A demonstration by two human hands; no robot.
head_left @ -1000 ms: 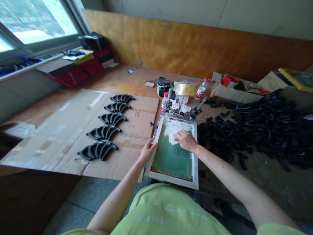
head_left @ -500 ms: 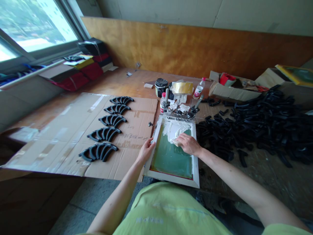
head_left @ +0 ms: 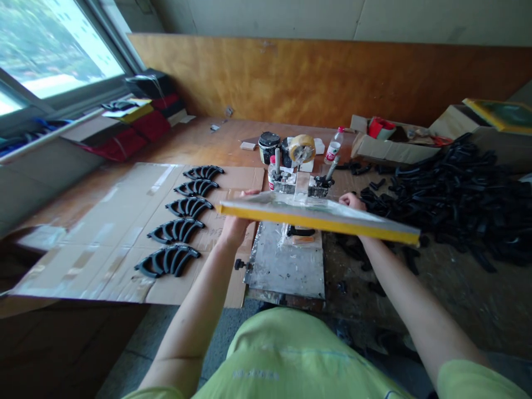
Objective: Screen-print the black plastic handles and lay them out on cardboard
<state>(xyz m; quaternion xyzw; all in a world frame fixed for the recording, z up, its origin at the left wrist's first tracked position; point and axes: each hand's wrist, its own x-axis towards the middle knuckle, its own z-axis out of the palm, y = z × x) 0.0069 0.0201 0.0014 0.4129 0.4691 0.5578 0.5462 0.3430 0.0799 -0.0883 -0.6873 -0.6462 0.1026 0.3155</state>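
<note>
A screen frame with a yellow front edge is raised and tilted above a grey metal base plate. My left hand grips its left side, fingers partly hidden by the frame. At the far right side of the frame is my right hand, its fingers closed; what they hold, if anything, is hidden. Behind the frame stands a metal clamp with a roll of tape above it. A small black piece lies on the plate under the frame.
Fanned black curved pieces lie in several groups on cardboard at left. A large pile of black pieces covers the right side. Behind are a black tub, a bottle and an open box.
The frame has swung up off the base plate, uncovering the plate and the black piece. My left hand rose with it, and my right hand moved from the mesh to the right, upward.
</note>
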